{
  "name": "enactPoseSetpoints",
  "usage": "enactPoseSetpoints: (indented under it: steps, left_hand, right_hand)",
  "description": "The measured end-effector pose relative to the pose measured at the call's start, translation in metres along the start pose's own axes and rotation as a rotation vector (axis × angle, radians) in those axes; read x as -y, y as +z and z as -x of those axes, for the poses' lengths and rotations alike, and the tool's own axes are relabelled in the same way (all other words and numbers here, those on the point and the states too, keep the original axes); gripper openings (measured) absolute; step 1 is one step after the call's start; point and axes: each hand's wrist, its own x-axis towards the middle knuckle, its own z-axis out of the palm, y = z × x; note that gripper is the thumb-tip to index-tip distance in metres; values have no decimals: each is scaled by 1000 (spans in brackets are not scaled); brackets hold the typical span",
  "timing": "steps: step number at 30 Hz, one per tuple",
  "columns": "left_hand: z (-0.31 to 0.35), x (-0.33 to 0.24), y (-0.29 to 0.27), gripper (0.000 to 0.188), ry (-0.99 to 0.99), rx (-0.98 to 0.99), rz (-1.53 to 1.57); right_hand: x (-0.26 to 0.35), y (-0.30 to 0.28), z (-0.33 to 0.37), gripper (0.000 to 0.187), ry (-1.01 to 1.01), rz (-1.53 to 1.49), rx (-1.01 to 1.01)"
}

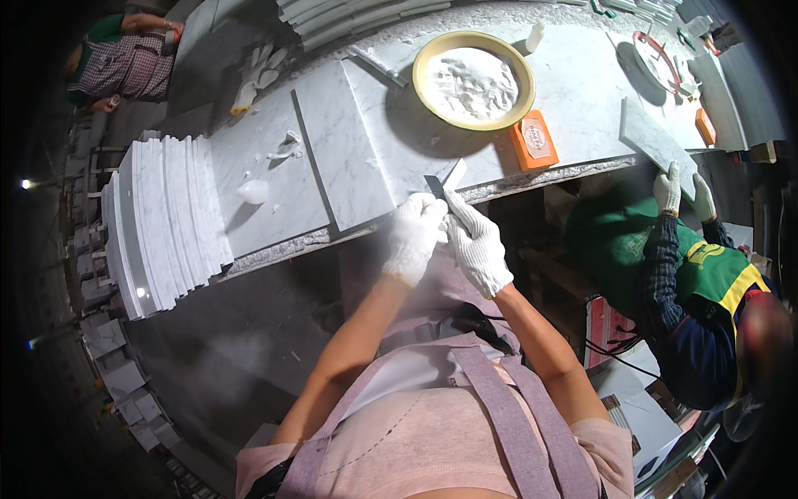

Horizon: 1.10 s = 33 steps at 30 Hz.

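Both my hands wear white knit gloves and meet at the near edge of the marble slabs [382, 125]. My left hand [416, 237] is closed around a small flat dark blade [434, 186] that sticks out past its fingers. Beside it, my right hand [480, 248] grips a narrow white strip [455, 174], pointing away from me. The fingertips of the two hands nearly touch; what lies between them is hidden. Beyond them stands a yellow-rimmed basin [422, 81] of white powder [470, 83]. An orange box [534, 141] sits to its right, close to the slab edge.
Upright marble tiles [162, 216] are stacked at left. Crumpled white scraps [287, 148], a glove [256, 79] and a small white bottle [534, 37] lie or stand on the slabs. At right a co-worker in green [698, 258] holds a marble tile [657, 141]. Another person [125, 66] is far left.
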Motion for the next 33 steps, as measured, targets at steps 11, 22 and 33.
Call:
enactPoseSetpoints:
  steps: [11,22,33]
  left_hand:
    - [4,-13,0,20,8,9,-39]
    - [2,3,-2,21,97,-29,-116]
    - [5,3,-1,23,83,-47,30]
  right_hand:
    - [23,-9,-9,39,-71,439,42]
    - [46,-25,-18,48,29,387,151]
    - [37,-27,-24,37,-22,408,67]
